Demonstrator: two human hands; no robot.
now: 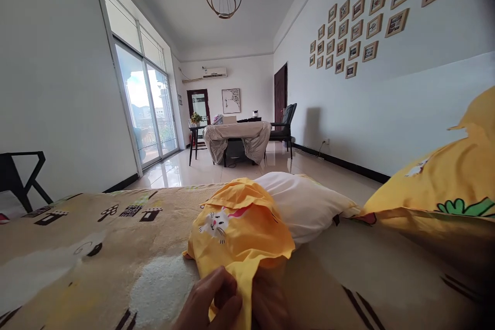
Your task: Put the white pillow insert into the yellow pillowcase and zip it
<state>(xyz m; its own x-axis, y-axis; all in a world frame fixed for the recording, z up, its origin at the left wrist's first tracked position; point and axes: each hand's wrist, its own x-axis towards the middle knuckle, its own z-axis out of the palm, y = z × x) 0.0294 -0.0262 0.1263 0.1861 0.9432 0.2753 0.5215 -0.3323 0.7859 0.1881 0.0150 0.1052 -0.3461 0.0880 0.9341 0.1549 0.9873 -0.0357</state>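
A crumpled yellow pillowcase [247, 227] with a rabbit's face printed on it lies in front of me on the bed. My left hand [214, 296] pinches its near edge between thumb and fingers. Just to the right, my right hand [269, 299] reaches under the fabric in shadow, so its fingers are hidden. Directly behind the pillowcase rests a white pillow [309, 206], partly covered by it.
A beige printed blanket [127, 237] spreads over the bed. On the right stands a plump yellow pillow [444, 180] with green leaf prints. Farther off are a cloth-covered table [247, 129], a black chair [286, 124] and a glass sliding door [147, 103].
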